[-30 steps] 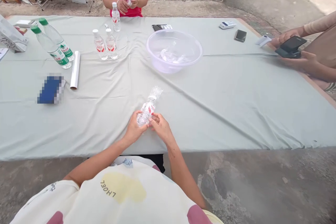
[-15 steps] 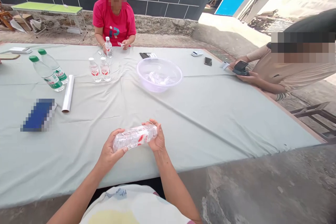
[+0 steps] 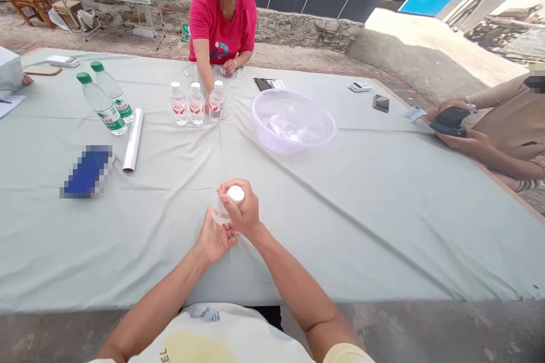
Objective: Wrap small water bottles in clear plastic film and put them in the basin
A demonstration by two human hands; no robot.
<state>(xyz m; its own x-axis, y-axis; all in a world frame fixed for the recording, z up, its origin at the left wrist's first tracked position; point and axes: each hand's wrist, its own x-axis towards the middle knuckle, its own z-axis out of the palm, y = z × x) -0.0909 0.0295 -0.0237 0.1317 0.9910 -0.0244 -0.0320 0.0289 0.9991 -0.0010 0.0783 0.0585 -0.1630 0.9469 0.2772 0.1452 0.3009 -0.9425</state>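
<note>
A small clear water bottle (image 3: 220, 213) with a white cap is upright or nearly so, just above the near part of the cloth-covered table (image 3: 374, 204). My right hand (image 3: 246, 210) is wrapped around its upper part, covering much of the label. At the bottle's lower end, my left hand (image 3: 216, 240) has its palm turned up and its fingers loosely apart. I cannot tell whether the left palm touches the base. Across the table, three similar bottles (image 3: 196, 104) stand in a row, and a co-worker's hand (image 3: 208, 105) reaches to the right-hand one.
A translucent purple basin (image 3: 293, 144) holds crumpled clear plastic. On the left are two green-capped bottles (image 3: 102, 105), a white film roll (image 3: 133, 140) and a blurred blue item (image 3: 88, 173). A phone (image 3: 381, 103) lies at the right; another person (image 3: 506, 130) holds a dark device.
The bottle in my hands has gone from lying sideways to upright, and my left hand has loosened from its end. Across the table, the co-worker's bottle now stands beside the other two.
</note>
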